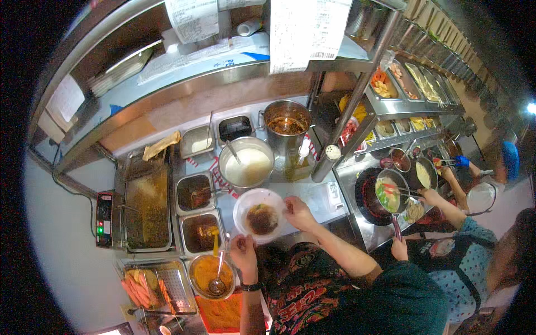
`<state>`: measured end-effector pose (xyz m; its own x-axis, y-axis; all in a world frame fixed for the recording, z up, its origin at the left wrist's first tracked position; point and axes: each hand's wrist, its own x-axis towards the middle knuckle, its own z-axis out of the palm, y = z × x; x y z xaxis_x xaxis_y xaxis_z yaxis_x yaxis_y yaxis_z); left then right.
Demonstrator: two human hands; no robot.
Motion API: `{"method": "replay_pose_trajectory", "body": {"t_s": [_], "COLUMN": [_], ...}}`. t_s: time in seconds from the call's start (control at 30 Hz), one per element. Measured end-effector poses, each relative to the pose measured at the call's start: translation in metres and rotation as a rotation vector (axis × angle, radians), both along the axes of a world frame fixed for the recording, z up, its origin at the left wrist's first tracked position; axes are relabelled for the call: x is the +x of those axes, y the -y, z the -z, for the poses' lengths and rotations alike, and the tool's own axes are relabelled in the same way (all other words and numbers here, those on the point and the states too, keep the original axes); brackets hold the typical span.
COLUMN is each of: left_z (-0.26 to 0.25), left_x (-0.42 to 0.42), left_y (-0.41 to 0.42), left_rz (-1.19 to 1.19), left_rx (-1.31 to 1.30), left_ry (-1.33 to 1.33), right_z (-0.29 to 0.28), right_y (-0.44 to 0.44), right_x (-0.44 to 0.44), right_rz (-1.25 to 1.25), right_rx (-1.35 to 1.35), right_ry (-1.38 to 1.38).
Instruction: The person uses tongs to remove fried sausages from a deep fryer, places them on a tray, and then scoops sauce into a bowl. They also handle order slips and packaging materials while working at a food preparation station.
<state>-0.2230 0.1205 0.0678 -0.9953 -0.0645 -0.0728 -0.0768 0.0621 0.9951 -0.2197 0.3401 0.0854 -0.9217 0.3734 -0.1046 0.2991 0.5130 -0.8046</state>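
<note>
A white bowl point(261, 220) with brown sauce or broth in its bottom is between my two hands. My left hand point(243, 256) grips its near left rim, with a dark band on the wrist. At the right rim, my right hand point(300, 214) holds the bowl with curled fingers. Behind the bowl stands a large round pot of creamy white liquid point(247, 165) with a ladle in it. Left of the bowl are two square metal containers of dark sauce point(196, 197), and nearer me a round container of orange sauce point(211, 274) with a ladle.
A tall steel pot point(287, 121) and a squeeze bottle point(304, 153) stand behind. At left is a steel vat of brown liquid point(147, 209). A post point(356, 100) rises at right; beyond it a co-worker holds a frying pan point(391, 192) over the stove. A shelf point(188, 83) runs above.
</note>
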Motion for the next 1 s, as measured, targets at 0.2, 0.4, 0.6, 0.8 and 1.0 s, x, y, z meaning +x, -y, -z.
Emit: {"method": "replay_pose_trajectory", "body": {"t_s": [0.2, 0.4, 0.6, 0.8, 1.0], "left_z": [0.004, -0.075, -0.081, -0.068, -0.026], "left_x": [0.002, 0.059, 0.186, 0.37, 0.571], "left_y": [0.01, 0.056, 0.13, 0.165, 0.201], "left_rz": [-0.018, -0.257, -0.607, -1.286, -2.023], "left_rx": [0.35, 0.477, 0.556, 0.742, 0.722], "left_ry": [0.128, 0.335, 0.28, -0.037, -0.314], "right_z": [-0.044, -0.063, -0.05, -0.028, -0.01], "right_y": [-0.006, 0.037, 0.124, 0.214, 0.289], "right_x": [0.001, -0.009, 0.007, 0.057, 0.137], "right_rz": [-0.103, -0.453, -0.786, -1.24, -1.448], "right_rx": [-0.357, -0.451, -0.677, -0.968, -1.022], "right_ry": [-0.051, -0.084, 0.061, 0.383, 0.559]}}
